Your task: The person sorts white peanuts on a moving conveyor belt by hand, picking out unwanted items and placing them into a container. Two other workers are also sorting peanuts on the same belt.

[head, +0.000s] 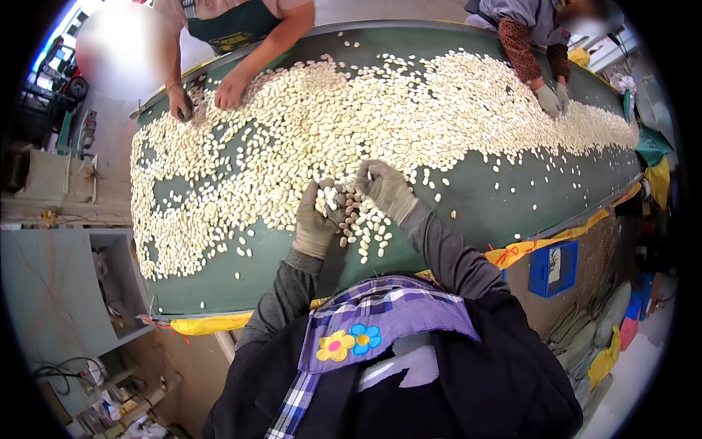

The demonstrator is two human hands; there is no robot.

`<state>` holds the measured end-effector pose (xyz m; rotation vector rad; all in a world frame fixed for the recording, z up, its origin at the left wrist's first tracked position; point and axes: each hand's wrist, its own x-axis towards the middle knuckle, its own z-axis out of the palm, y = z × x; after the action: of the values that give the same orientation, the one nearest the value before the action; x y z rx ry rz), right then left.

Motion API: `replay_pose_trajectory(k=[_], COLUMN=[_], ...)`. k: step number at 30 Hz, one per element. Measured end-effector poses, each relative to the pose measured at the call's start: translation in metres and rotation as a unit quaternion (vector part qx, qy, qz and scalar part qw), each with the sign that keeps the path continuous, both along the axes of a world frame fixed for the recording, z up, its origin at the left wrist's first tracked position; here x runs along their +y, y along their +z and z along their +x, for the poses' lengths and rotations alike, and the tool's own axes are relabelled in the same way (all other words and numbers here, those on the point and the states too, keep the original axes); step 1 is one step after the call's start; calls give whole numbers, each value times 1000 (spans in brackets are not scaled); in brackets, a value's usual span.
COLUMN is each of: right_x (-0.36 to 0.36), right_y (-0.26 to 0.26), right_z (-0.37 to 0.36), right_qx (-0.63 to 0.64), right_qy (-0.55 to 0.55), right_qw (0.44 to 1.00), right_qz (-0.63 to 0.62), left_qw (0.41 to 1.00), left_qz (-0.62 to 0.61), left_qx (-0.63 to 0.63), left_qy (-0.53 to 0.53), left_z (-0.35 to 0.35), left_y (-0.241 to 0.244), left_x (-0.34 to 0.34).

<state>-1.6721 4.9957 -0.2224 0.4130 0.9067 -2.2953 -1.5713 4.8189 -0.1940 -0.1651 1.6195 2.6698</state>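
Note:
My left hand (pixel 312 228), in a greyish work glove, is cupped palm up around several white beans (pixel 328 196). Close by on its right, my gloved right hand (pixel 388 192) has its fingers curled together over the bean layer; whether a bean sits between the fingertips is hard to make out. Pale beans (pixel 329 131) lie spread in a thick layer over the green tabletop (pixel 471 203). Between my hands and just below them, a few brownish beans (pixel 349 211) in shadow lie beside loose white ones (pixel 375 230).
Across the table, a person's bare hands (pixel 233 88) work in the beans. Another person's gloved hands (pixel 550 100) touch them at the far right. Yellow sheeting (pixel 526 249) runs along the near edge. A blue crate (pixel 553 269) stands below the table, near stacked sacks (pixel 587 324).

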Motion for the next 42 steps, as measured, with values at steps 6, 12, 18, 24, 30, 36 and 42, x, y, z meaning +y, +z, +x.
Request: replay_pose_trajectory(k=[6,12,18,24,30,36,42], right_x=[-7,47,105,152,283,491,672], right_y=[86,52,50,55,79,53,-91], right_z=[50,59,79,108,147,269,448], right_qx=[-61,36,9,-125,-22,80,-157], right_qy=[-42,-99,-98,-201,-338,-462,-601], right_qw=[974,971,938,936,860,876,676], right_qz=[-213,-214,-333,-262,-382,-115,397], left_qw=[978,717,649,609,940,755,647], left_qz=[-189,-615,-645,-653,-306,-579,-665], left_qx=[30,325,372,383,35,121,208], left_qy=[83,-29,-160,-237,-149,-282,-311], left_z=[-34,-44,-41,-45,-78,-64,-60], left_y=[68,110,119,98,100,0,-29], left_x=[54,114,169,231,264,236,284])
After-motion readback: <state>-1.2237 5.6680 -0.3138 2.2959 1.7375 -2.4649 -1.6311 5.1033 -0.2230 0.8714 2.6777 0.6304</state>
